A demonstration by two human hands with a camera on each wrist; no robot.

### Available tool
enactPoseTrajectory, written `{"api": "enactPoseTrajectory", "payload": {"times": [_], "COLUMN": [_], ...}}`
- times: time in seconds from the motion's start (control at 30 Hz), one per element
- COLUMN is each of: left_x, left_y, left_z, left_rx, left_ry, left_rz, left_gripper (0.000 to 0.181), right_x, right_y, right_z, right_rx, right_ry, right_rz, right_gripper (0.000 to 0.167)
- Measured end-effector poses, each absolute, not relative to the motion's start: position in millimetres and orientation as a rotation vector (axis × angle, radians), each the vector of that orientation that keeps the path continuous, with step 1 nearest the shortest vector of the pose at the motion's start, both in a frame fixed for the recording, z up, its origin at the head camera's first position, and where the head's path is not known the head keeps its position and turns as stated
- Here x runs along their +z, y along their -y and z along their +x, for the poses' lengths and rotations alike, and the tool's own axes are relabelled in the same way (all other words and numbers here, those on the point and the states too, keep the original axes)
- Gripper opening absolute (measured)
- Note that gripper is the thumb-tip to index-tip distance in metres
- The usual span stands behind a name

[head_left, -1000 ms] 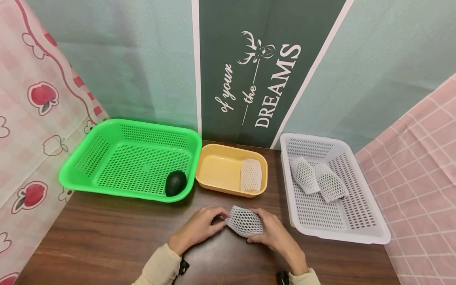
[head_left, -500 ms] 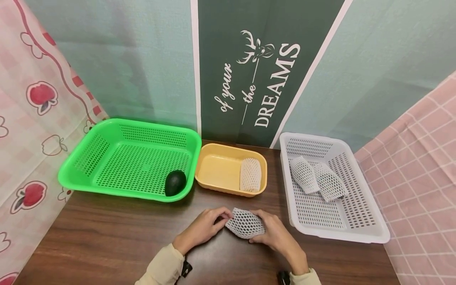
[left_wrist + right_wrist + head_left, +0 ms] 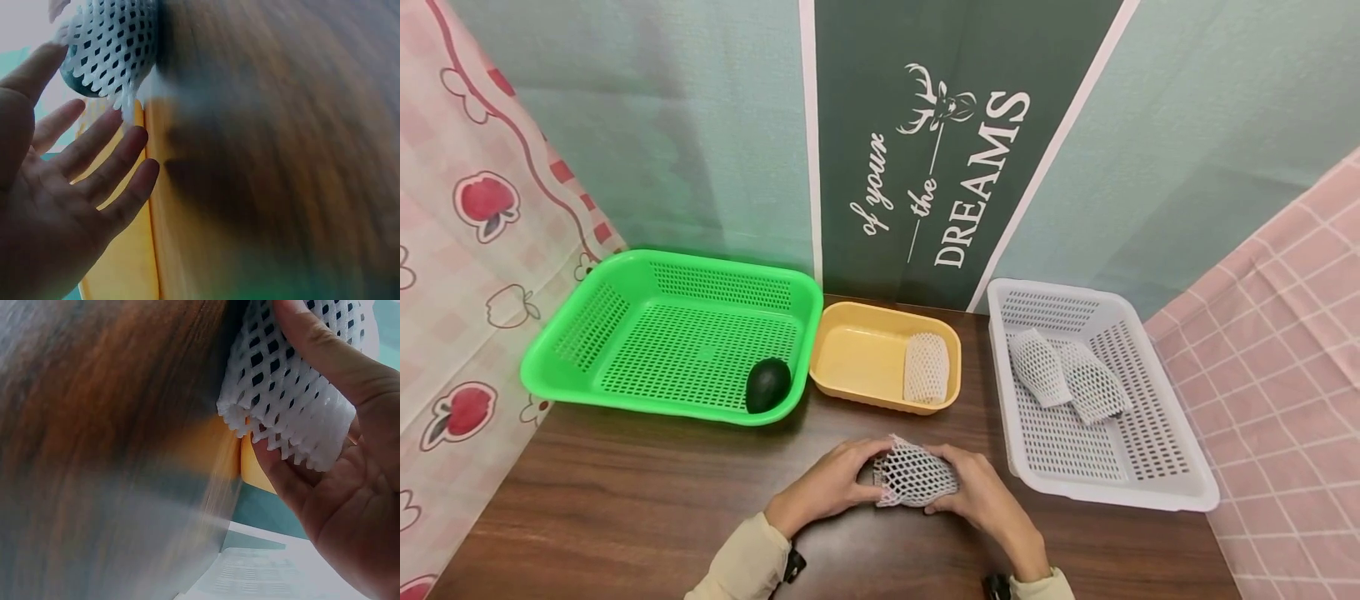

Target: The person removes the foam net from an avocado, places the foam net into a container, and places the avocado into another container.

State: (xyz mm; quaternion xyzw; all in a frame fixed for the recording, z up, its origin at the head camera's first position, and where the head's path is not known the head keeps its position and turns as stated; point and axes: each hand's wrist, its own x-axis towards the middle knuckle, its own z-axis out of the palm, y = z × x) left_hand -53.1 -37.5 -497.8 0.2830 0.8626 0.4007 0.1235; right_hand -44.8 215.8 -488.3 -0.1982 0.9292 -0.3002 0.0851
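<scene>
The head view shows a white foam net sleeve (image 3: 917, 475) between two hands, just above a brown wood-grain table (image 3: 625, 487), nearer the person than the three containers. The right hand (image 3: 981, 492) grips its right end, thumb over the mesh and fingers curled beneath. The left hand (image 3: 827, 483) is spread at the other end, its thumb against the netting and fingertips at the ragged edge; the left wrist view shows those fingers apart and a dark, rounded surface showing out of the mesh. Both arms wear cream sleeves (image 3: 741, 560). Behind, a dark green panel (image 3: 865, 67) between pale stripes carries the only legible writing, all in white and slanting upward to the right: "of your" in script, then "the" in smaller script with a thin line at either end, then "DREAMS" in large serif capitals. A deer head (image 3: 952, 109) with antlers is printed above "the". At left, a green basket (image 3: 662, 406) holds a dark oval item (image 3: 768, 386) in its near right corner. A yellow tray (image 3: 865, 367) beside it has a netted bundle (image 3: 927, 368) at its right end. In the white basket (image 3: 1120, 493) at right, two netted pieces (image 3: 1040, 367) lie touching. Apples are printed on the left-hand curtain (image 3: 445, 333); the right-hand cloth (image 3: 1292, 367) is pink with a white grid.
</scene>
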Motion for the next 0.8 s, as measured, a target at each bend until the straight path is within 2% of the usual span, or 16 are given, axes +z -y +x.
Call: {"api": "enactPoseTrajectory", "payload": {"times": [0.23, 0.8], "left_x": [-497.1, -495.0], "left_y": [33.3, 28.4], "left_z": [-50.2, -49.9], "left_rx": [1.07, 0.973], "left_ry": [-2.533, -2.554], "left_rz": [0.851, 0.934], "left_gripper": [0.075, 0.077], "right_x": [-491.4, -489.0], "right_y": [-211.8, -215.0], "right_z": [-42.4, -39.5], "right_rx": [-0.907, -0.908], "right_ry": [-2.765, -2.84], "right_rz": [-0.632, -0.758], "right_gripper": [0.067, 0.053]}}
